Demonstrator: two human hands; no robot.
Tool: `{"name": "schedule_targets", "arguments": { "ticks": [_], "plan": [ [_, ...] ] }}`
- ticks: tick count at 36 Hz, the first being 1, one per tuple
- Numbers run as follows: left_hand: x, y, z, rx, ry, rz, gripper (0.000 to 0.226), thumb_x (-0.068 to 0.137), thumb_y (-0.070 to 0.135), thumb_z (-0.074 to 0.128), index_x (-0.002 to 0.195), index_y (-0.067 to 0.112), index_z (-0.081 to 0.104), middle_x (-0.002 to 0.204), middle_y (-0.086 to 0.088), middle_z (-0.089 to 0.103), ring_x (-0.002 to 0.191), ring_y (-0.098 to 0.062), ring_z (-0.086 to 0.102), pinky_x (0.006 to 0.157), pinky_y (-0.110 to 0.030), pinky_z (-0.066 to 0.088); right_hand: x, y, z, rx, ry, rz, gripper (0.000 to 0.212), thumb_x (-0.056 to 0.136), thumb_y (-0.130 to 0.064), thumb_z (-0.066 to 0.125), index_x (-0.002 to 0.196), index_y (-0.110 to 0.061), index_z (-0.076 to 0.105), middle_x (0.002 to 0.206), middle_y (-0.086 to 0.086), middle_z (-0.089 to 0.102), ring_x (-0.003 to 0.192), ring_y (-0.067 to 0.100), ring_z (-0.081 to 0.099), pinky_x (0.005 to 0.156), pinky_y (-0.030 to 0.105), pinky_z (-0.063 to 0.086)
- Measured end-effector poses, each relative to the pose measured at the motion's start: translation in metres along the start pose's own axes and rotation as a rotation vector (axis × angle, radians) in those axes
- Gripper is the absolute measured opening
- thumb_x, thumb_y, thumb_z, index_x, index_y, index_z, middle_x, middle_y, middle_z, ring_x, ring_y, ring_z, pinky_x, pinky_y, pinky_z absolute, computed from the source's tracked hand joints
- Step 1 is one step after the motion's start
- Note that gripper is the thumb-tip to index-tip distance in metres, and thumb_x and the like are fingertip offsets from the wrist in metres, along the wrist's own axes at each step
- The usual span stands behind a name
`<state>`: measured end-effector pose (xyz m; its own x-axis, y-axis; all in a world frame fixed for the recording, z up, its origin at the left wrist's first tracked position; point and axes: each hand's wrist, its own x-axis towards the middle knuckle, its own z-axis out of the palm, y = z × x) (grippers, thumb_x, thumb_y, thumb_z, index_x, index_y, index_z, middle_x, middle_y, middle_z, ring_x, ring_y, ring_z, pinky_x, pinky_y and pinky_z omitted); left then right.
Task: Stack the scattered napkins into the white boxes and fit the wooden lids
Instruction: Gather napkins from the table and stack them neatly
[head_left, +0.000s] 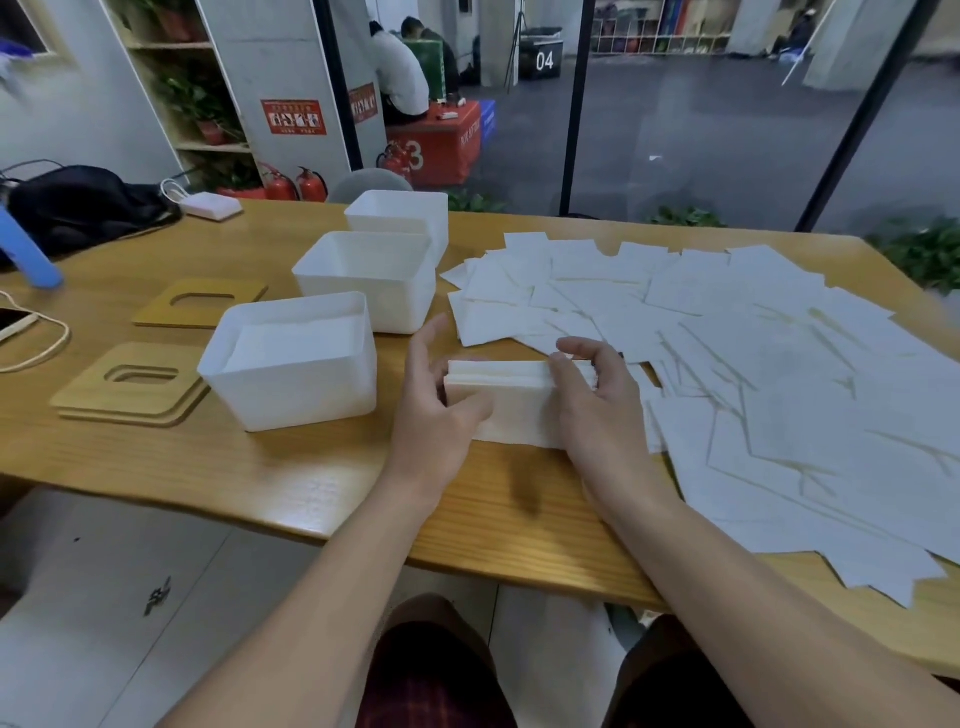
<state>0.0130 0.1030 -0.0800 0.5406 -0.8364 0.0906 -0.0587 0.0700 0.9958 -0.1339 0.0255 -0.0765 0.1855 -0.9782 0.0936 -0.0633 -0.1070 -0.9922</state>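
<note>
A black box (541, 60) reads "04"; a red box (441, 148) reads "3".

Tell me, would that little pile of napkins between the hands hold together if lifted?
Probably only if squeezed. The napkin stack is loose thin sheets, so it would likely sag or fan apart. It looks light; the left hand and right hand hold its ends.

You see matt white plastic boxes (291, 358), soft paper napkins (753, 374), smooth wooden lids (130, 387) and a glossy wood table (322, 467).
</note>
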Motion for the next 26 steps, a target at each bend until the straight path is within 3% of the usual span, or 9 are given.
{"name": "schedule_targets", "arguments": {
  "ticks": [3, 7, 11, 14, 17, 22, 24, 26],
  "plan": [
    [0.004, 0.001, -0.008, -0.028, -0.032, -0.040, 0.088, 0.087, -0.001, 0.070, 0.156, 0.045, 0.042, 0.122, 0.000, 0.075, 0.115, -0.024, 0.071, 0.100, -0.045, 0.061, 0.001, -0.002, -0.002, 0.007, 0.014, -0.021, 0.019, 0.106, -0.037, 0.057, 0.124, -0.038, 0.065, 0.120, -0.021, 0.064, 0.110, -0.005, 0.059, 0.092, 0.026, 0.048],
    [0.000, 0.003, -0.005, 0.036, -0.094, 0.003, 0.088, 0.087, -0.001, 0.071, 0.154, 0.048, 0.045, 0.126, -0.004, 0.066, 0.103, -0.013, 0.071, 0.092, -0.032, 0.059, 0.000, -0.004, -0.001, 0.003, -0.026, -0.014, 0.018, 0.110, -0.040, 0.053, 0.121, -0.037, 0.067, 0.122, -0.023, 0.066, 0.110, -0.010, 0.059, 0.095, 0.025, 0.048],
    [0.000, 0.002, -0.004, 0.047, -0.066, 0.005, 0.089, 0.088, -0.002, 0.072, 0.153, 0.051, 0.045, 0.127, 0.004, 0.066, 0.112, -0.015, 0.068, 0.099, -0.036, 0.058, -0.001, -0.003, 0.000, -0.011, -0.023, -0.021, 0.021, 0.112, -0.035, 0.048, 0.121, -0.038, 0.067, 0.124, -0.022, 0.066, 0.111, -0.006, 0.059, 0.095, 0.028, 0.048],
    [-0.002, 0.002, -0.003, 0.083, -0.057, 0.037, 0.088, 0.084, 0.007, 0.073, 0.150, 0.057, 0.043, 0.133, 0.003, 0.063, 0.123, -0.015, 0.064, 0.105, -0.040, 0.057, -0.002, -0.003, 0.000, 0.008, -0.026, -0.012, 0.024, 0.113, -0.031, 0.045, 0.120, -0.035, 0.068, 0.121, -0.022, 0.067, 0.104, -0.015, 0.057, 0.087, 0.022, 0.044],
    [-0.002, 0.002, 0.001, 0.075, -0.067, 0.057, 0.088, 0.089, -0.002, 0.069, 0.154, 0.050, 0.042, 0.129, 0.002, 0.064, 0.101, -0.005, 0.069, 0.090, -0.029, 0.060, 0.000, -0.005, -0.001, 0.032, -0.031, 0.006, 0.024, 0.113, -0.034, 0.047, 0.119, -0.034, 0.070, 0.117, -0.026, 0.068, 0.100, -0.020, 0.056, 0.086, 0.021, 0.042],
    [0.001, 0.001, -0.002, 0.066, -0.024, 0.055, 0.088, 0.090, -0.002, 0.070, 0.156, 0.048, 0.041, 0.119, 0.010, 0.070, 0.109, -0.010, 0.069, 0.091, -0.029, 0.059, 0.003, -0.007, -0.012, 0.022, -0.083, -0.006, 0.030, 0.113, -0.045, 0.045, 0.129, -0.034, 0.068, 0.120, -0.038, 0.060, 0.098, -0.038, 0.044, 0.087, 0.003, 0.034],
    [0.001, 0.002, -0.001, 0.079, -0.040, 0.042, 0.088, 0.089, 0.000, 0.071, 0.155, 0.050, 0.041, 0.129, 0.009, 0.067, 0.120, -0.007, 0.065, 0.100, -0.031, 0.056, 0.002, -0.008, -0.014, 0.003, -0.115, -0.014, 0.034, 0.113, -0.050, 0.042, 0.130, -0.036, 0.068, 0.119, -0.043, 0.056, 0.097, -0.043, 0.040, 0.081, -0.007, 0.029],
    [-0.002, 0.004, 0.003, 0.106, -0.063, 0.079, 0.090, 0.085, 0.005, 0.073, 0.153, 0.055, 0.042, 0.143, 0.005, 0.061, 0.136, -0.019, 0.058, 0.112, -0.045, 0.053, 0.001, -0.007, -0.014, -0.019, -0.137, -0.021, 0.037, 0.113, -0.054, 0.039, 0.132, -0.037, 0.067, 0.119, -0.045, 0.053, 0.098, -0.044, 0.037, 0.080, -0.009, 0.027]
  ]
}}
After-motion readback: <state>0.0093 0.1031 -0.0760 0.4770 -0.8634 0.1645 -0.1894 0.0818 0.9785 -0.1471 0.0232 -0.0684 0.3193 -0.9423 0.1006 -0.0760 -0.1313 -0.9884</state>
